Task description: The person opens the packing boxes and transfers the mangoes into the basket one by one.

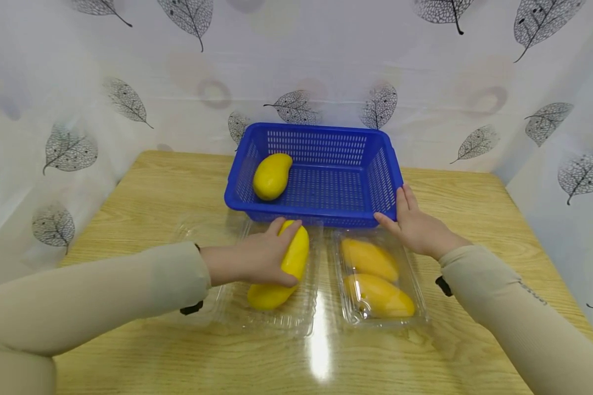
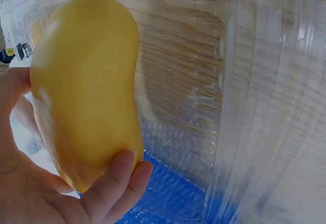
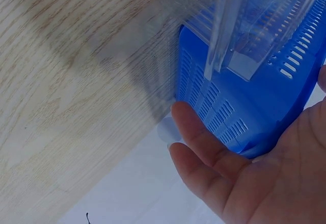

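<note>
My left hand (image 1: 254,260) grips a yellow mango (image 1: 298,249) from its left side, thumb toward me and fingers at the far end. The left wrist view shows this mango (image 2: 89,81) large, fingertips curled against its lower end. Partly hidden behind it, another mango (image 1: 267,297) lies in an open clear plastic clamshell box (image 1: 303,323). My right hand (image 1: 422,227) is at the right front corner of a blue plastic basket (image 1: 316,211), fingers extended along its outside. One mango (image 1: 272,176) lies at the left inside the basket.
Right of the open box stands a second clear box (image 1: 346,312) with two mangoes (image 1: 370,260) under its clear plastic. The open box's lid (image 1: 197,236) spreads leftward beneath my left forearm. Behind the wooden table (image 1: 178,181) hangs a leaf-print cloth (image 1: 316,55).
</note>
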`<state>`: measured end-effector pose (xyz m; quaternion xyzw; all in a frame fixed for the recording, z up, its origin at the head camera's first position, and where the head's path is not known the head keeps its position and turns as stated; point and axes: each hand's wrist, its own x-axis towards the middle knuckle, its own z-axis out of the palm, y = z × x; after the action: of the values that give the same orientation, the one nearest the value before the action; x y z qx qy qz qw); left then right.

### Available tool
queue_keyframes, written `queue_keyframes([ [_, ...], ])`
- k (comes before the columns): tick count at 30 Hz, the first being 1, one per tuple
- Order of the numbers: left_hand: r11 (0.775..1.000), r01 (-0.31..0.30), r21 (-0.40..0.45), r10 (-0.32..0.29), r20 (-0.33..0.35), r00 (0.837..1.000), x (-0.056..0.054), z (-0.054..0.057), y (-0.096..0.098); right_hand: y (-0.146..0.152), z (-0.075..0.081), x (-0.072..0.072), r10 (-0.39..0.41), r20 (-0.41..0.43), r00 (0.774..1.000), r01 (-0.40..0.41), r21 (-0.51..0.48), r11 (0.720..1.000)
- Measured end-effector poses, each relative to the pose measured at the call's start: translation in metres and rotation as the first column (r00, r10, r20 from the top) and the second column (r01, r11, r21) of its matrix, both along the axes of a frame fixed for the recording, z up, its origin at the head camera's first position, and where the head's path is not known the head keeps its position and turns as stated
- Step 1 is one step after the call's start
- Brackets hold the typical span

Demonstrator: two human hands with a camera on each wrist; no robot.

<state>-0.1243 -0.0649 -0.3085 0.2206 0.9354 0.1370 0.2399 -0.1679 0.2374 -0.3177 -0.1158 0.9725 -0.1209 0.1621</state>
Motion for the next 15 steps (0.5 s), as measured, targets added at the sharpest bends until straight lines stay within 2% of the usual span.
queue_keyframes([
  [7,1.000,-0.004,0.026,0.003,0.021,1.000,0.002,0.007,-0.006,0.000,0.000,0.000,-0.003,0.000,1.000,0.003,-0.002,1.000],
  [15,1.000,0.024,0.019,-0.025,0.003,1.000,0.004,0.012,-0.011,0.001,-0.001,0.000,0.002,-0.005,1.000,-0.002,0.008,1.000],
])
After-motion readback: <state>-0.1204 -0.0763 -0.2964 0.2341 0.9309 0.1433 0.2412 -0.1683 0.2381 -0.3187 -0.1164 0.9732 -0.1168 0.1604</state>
